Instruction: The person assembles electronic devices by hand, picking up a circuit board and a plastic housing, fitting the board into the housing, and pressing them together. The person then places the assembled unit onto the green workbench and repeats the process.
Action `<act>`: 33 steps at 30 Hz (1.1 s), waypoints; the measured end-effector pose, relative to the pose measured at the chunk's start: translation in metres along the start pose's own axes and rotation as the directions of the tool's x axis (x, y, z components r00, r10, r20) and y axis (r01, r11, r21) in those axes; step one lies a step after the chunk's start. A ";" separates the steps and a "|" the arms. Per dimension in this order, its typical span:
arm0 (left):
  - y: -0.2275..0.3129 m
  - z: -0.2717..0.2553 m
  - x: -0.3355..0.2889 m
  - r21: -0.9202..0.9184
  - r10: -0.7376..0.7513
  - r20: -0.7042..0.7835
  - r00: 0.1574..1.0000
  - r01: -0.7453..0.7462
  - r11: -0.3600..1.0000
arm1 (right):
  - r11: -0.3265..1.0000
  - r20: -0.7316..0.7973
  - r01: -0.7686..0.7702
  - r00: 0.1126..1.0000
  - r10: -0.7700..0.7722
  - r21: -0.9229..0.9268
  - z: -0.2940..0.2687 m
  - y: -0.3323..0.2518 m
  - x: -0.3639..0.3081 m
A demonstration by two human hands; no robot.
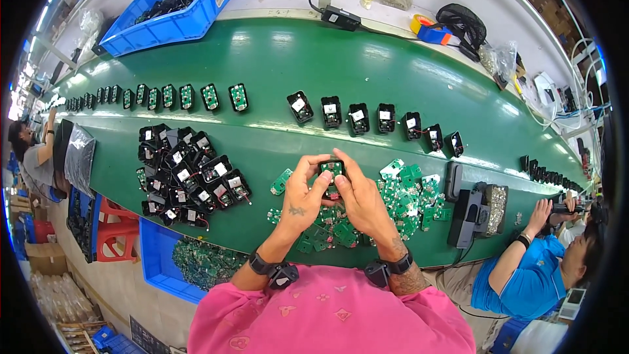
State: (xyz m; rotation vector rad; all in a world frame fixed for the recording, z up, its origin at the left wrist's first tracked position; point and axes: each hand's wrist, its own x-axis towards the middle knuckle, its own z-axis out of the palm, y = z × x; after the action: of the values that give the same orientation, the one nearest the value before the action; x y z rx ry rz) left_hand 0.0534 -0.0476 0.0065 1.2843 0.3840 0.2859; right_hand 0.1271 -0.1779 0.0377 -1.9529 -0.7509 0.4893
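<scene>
Both my hands hold a small black plastic housing with a green circuit board (333, 168) in its mouth. My left hand (305, 187) wraps the housing's left side, its thumb on the board. On the opposite side is my right hand (362, 198), its thumb pressing near the board's lower end. Beneath and around my hands spreads a loose pile of green circuit boards (407, 204). Left of it lies a heap of black housings (180, 174) with white parts inside. Beyond my hands stands a row of open black housings (358, 118); farther left, housings with green boards (209, 96) form another line.
A blue crate (196, 23) of dark parts sits at the back left of the green table (275, 59). Below the near edge, a blue bin (157, 259) holds boards. Black devices (466, 216) stand to the right. One co-worker (524, 278) sits right, another (39, 151) far left.
</scene>
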 end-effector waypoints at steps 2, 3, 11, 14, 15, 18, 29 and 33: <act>0.001 0.000 0.000 -0.003 -0.002 -0.003 1.000 0.002 1.000 | 0.998 -0.010 -0.019 1.000 0.019 0.056 0.005 0.003 0.000; 0.002 0.000 0.000 -0.006 0.000 -0.008 1.000 0.000 1.000 | 0.993 -0.017 -0.032 0.999 0.035 0.113 0.008 0.003 0.000; -0.005 -0.002 -0.001 0.027 0.053 -0.049 0.997 -0.051 0.998 | 0.981 -0.073 -0.030 0.996 0.045 0.192 0.024 0.005 0.004; -0.007 -0.002 0.001 0.025 0.090 -0.090 0.992 -0.088 0.996 | 0.953 -0.083 -0.035 0.995 0.062 0.301 0.032 0.018 0.009; -0.010 -0.003 0.001 0.038 0.108 -0.105 0.989 -0.104 0.994 | 0.923 -0.064 -0.070 0.993 0.101 0.378 0.035 0.022 0.011; -0.014 -0.015 0.006 0.204 0.184 -0.069 0.981 -0.167 0.965 | 0.888 -0.080 -0.049 0.992 0.096 0.458 0.047 0.026 0.018; 0.016 -0.063 0.068 0.384 0.118 -0.181 0.976 -0.040 0.923 | 0.916 0.007 -0.129 0.991 0.137 0.380 0.078 0.020 0.103; 0.011 -0.098 0.111 0.358 0.087 -0.392 0.916 0.065 0.931 | 0.976 -0.170 0.192 0.964 -0.206 -0.099 0.066 0.052 0.100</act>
State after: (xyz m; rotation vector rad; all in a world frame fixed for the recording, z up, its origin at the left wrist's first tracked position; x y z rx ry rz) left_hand 0.1117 0.0867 -0.0193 1.5951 0.8132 0.5108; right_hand 0.1754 -0.0863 -0.0415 -1.9405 -0.8513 0.1605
